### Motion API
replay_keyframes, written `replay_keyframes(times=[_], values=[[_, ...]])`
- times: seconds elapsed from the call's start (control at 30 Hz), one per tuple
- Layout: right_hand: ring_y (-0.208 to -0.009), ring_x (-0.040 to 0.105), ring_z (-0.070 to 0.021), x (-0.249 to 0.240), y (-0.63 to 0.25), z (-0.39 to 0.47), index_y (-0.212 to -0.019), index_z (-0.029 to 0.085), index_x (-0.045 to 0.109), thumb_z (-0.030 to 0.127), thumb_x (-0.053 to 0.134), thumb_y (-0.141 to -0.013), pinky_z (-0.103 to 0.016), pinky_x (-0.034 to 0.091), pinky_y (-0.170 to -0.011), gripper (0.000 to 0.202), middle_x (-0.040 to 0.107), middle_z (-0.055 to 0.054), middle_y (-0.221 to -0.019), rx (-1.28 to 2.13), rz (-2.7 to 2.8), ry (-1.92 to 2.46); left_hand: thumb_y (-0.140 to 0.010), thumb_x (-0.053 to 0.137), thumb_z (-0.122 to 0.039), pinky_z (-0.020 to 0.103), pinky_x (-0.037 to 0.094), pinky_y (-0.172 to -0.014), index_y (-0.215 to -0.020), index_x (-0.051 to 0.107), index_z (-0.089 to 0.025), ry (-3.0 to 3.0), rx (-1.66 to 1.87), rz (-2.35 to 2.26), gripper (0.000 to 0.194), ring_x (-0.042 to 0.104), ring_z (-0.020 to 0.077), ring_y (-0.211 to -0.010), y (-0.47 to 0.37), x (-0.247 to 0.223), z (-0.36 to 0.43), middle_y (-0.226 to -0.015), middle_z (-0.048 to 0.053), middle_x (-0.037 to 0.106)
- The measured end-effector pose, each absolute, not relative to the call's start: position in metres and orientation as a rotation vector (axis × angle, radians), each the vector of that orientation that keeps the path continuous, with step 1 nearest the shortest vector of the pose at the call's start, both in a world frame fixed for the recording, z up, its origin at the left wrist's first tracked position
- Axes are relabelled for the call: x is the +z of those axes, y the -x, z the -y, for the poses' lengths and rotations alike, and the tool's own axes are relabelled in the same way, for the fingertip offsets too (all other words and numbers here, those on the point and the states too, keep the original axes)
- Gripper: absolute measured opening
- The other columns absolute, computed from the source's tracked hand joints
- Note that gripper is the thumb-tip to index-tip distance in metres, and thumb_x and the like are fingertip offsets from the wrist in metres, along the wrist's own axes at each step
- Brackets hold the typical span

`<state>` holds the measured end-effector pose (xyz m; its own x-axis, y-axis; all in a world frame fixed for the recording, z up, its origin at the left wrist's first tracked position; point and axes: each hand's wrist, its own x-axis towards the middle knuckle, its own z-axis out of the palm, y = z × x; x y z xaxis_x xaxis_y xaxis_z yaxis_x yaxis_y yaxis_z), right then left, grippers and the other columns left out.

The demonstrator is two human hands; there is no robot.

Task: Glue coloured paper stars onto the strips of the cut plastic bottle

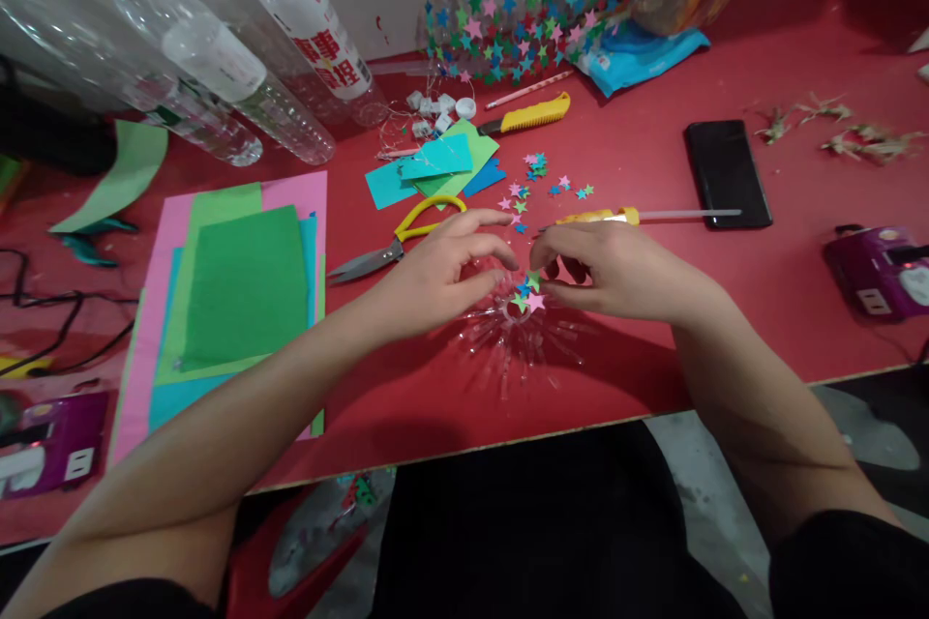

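On the red table (421, 397) lies a clear plastic piece (508, 338) cut into thin strips that spread outward, with several small paper stars (528, 292) at its upper part. My left hand (454, 266) is at its upper left, fingers curved, the fingertips near the stars. From the right my right hand (602, 266) reaches in, fingers bent, its fingertips beside the stars. Whether either hand grips a star or strip is too small to tell. A yellow-handled glue gun or tool (616, 215) lies just behind my right hand, and yellow-handled scissors (384, 256) are beside my left.
Coloured sheets (247, 290) lie left; clear bottles (312, 29) stand behind them. Paper scraps (442, 164), loose stars (537, 164) and a yellow cutter (533, 114) lie behind my hands. A star-covered piece (508, 29) is at the back, a black phone (728, 174) right.
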<state>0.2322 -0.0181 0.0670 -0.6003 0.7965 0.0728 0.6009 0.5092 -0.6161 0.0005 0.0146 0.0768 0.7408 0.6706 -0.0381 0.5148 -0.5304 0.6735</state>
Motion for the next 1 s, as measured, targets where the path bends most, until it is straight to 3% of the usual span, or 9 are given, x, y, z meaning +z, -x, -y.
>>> replay_keyframes(times=[0.2, 0.43, 0.8, 1.0], values=[[-0.064, 0.049, -0.0092, 0.066, -0.235, 0.018, -0.087, 0.020, 0.057, 0.021, 0.059, -0.084, -0.024, 0.031, -0.060, 0.004, 0.060, 0.002, -0.078, 0.774, 2.403, 1.128, -0.085, 0.062, -0.022, 0.050, 0.031, -0.115, -0.105, 0.065, -0.020, -2.374, 0.269, -0.789, 0.021, 0.041, 0.0262, -0.137, -0.004, 0.075, -0.009, -0.147, 0.011, 0.045], [-0.064, 0.049, -0.0090, 0.068, -0.233, 0.020, -0.087, 0.020, 0.057, 0.020, 0.059, -0.083, -0.024, 0.031, -0.060, 0.004, 0.060, 0.003, -0.077, 0.843, 2.393, 1.169, -0.083, 0.059, -0.016, 0.054, 0.029, -0.115, -0.097, 0.065, -0.020, -2.474, 0.328, -0.830, 0.016, 0.044, 0.0280, -0.133, -0.013, 0.065, -0.010, -0.142, 0.011, 0.050], [-0.065, 0.048, -0.0093, 0.069, -0.233, 0.019, -0.087, 0.020, 0.057, 0.021, 0.057, -0.082, -0.024, 0.030, -0.060, 0.005, 0.059, 0.002, -0.076, 0.868, 2.426, 1.206, -0.080, 0.053, -0.010, 0.050, 0.036, -0.110, -0.086, 0.060, -0.018, -2.398, 0.402, -0.848, 0.012, 0.049, 0.0261, -0.129, -0.004, 0.062, -0.011, -0.137, 0.012, 0.053], [-0.065, 0.048, -0.0094, 0.069, -0.234, 0.018, -0.088, 0.020, 0.056, 0.023, 0.058, -0.082, -0.024, 0.029, -0.060, 0.006, 0.059, 0.002, -0.077, 0.884, 2.439, 1.228, -0.083, 0.056, -0.017, 0.054, 0.032, -0.111, -0.085, 0.057, -0.018, -2.387, 0.408, -0.839, 0.003, 0.048, 0.0266, -0.129, -0.001, 0.059, -0.013, -0.139, 0.012, 0.052]])
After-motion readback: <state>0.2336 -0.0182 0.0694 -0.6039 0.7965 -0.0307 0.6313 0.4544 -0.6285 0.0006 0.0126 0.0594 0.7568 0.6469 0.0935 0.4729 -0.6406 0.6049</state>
